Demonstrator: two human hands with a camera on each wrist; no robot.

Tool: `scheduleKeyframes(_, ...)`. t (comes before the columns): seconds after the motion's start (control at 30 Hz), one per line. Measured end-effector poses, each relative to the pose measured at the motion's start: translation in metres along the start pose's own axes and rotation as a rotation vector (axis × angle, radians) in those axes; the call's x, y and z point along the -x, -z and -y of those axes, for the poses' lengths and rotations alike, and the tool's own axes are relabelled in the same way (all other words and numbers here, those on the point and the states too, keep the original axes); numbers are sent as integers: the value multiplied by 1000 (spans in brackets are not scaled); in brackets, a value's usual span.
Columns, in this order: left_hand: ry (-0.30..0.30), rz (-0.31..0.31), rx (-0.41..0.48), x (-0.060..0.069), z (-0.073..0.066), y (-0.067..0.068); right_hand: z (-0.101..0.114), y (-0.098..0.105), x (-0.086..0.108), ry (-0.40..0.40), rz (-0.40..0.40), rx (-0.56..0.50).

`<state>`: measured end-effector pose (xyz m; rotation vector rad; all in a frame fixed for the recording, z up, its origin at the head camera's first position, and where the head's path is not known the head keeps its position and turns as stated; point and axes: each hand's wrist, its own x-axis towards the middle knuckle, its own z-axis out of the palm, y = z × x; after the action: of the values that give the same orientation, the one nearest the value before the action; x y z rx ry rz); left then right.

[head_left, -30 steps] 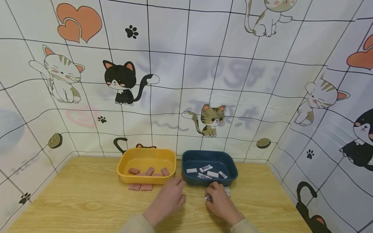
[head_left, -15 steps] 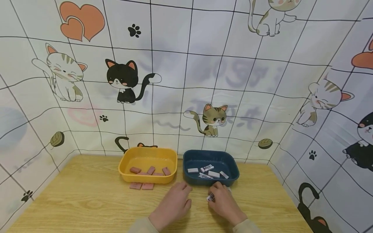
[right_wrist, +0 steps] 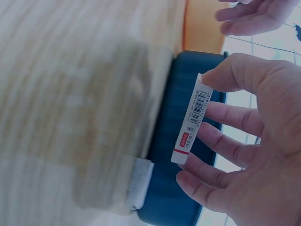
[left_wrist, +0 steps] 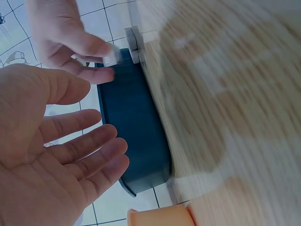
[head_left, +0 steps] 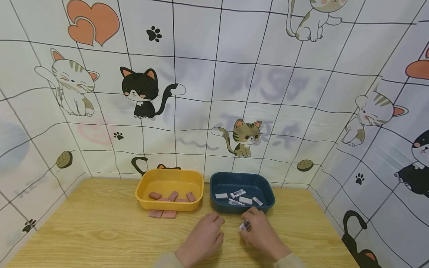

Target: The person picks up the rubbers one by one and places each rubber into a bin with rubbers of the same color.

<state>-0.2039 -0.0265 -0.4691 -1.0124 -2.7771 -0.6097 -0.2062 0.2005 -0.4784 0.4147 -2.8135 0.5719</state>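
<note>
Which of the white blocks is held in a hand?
The barcoded block with a red band, pinched by the right hand. Another white block lies on the table beside the blue tub; the others visible lie inside it.

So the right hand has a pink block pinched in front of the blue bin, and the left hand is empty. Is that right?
Not quite: the right hand pinches a white block, not a pink one, as the right wrist view shows. It is in front of the blue bin, and the left hand is empty.
</note>
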Motion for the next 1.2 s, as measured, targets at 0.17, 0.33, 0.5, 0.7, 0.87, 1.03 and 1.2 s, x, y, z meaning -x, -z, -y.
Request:
scheduleKeyframes(0.17,4,10,9,-2,0,-5,1,12,-3,34,-27,6)
scheduleKeyframes(0.33,15,21,16,-5,-2,-7,2,24,-7,57,-68,-5)
scheduleKeyframes(0.5,17,37,37,-6,-3,-8,0,32,-11,88,-111,4)
scheduleKeyframes(0.7,27,49,59,-7,-5,-11,-3,39,-19,37,-89,-6)
scheduleKeyframes(0.87,21,47,60,-8,-6,-13,-8,42,-27,21,-75,6)
scheduleKeyframes(1.03,14,46,66,-9,-8,-16,-14,41,-38,8,-58,27)
scheduleKeyframes(1.2,28,68,88,-10,-11,-16,-21,41,-48,-13,-43,41)
